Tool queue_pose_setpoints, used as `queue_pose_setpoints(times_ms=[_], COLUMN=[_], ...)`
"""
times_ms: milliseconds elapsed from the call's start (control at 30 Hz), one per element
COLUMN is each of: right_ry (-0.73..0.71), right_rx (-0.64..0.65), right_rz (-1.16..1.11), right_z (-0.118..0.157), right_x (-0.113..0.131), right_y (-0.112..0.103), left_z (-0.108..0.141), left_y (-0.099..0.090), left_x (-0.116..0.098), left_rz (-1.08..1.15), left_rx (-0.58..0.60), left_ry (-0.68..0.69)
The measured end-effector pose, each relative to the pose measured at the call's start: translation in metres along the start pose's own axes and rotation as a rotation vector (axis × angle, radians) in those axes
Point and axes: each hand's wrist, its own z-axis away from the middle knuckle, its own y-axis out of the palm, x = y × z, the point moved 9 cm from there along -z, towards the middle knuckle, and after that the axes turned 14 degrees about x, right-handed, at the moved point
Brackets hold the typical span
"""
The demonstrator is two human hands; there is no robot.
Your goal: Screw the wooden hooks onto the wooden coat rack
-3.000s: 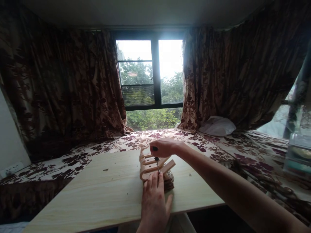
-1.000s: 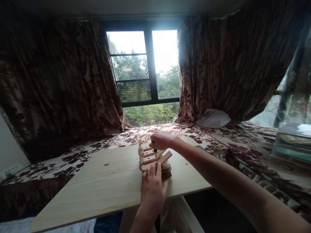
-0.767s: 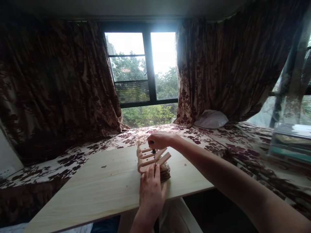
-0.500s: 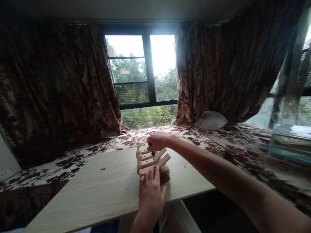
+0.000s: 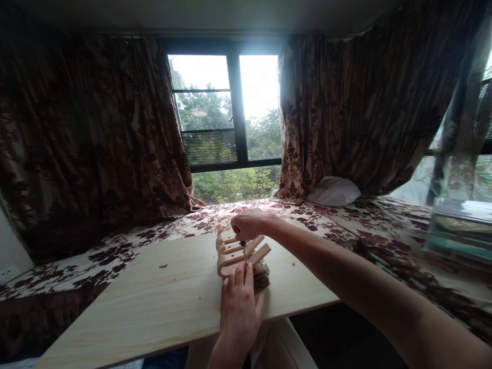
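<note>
A light wooden rack of curved slats with dark screw holes (image 5: 229, 258) stands on the pale board (image 5: 161, 302), in front of me. My right hand (image 5: 251, 224) is closed in a fist above it, wrapped round the handle of a screwdriver (image 5: 244, 247). The shaft points down to the slats, and its tip is close to my left fingertips. My left hand (image 5: 239, 302) reaches in from the near side, fingers stretched over the rack's near end and pressing on it, thumb out to the right. A brown stack in clear wrapping (image 5: 262, 277) lies under the slats.
Small dark scraps (image 5: 163, 266) lie on the board. Behind it spreads a flowered cloth (image 5: 307, 218) up to the window (image 5: 240, 107) and curtains (image 5: 307, 128). A white bag (image 5: 333, 191) sits at the back, a clear plastic box (image 5: 457, 225) at right.
My right fist has turned slightly on the screwdriver handle. My left hand stays in place on the rack.
</note>
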Motion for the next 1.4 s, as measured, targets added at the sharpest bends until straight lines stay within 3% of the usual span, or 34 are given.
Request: queue_pose_setpoints(times_ms=[400, 633, 933, 1400], right_ry=[0.036, 0.067, 0.103, 0.081], right_rx=[-0.068, -0.27, -0.37, -0.442], right_rz=[-0.015, -0.012, -0.023, -0.039], right_z=[-0.005, -0.013, 0.007, 0.02], right_x=[-0.006, 0.001, -0.016, -0.009], right_y=[0.002, 0.007, 0.021, 0.026], left_z=[-0.001, 0.0, 0.0, 0.002], left_y=[-0.002, -0.003, -0.001, 0.002], left_x=[-0.004, -0.004, -0.004, -0.003], left_rz=[-0.013, -0.02, -0.03, -0.046], left_rx=[0.03, 0.067, 0.075, 0.072], left_ry=[0.007, 0.009, 0.024, 0.048])
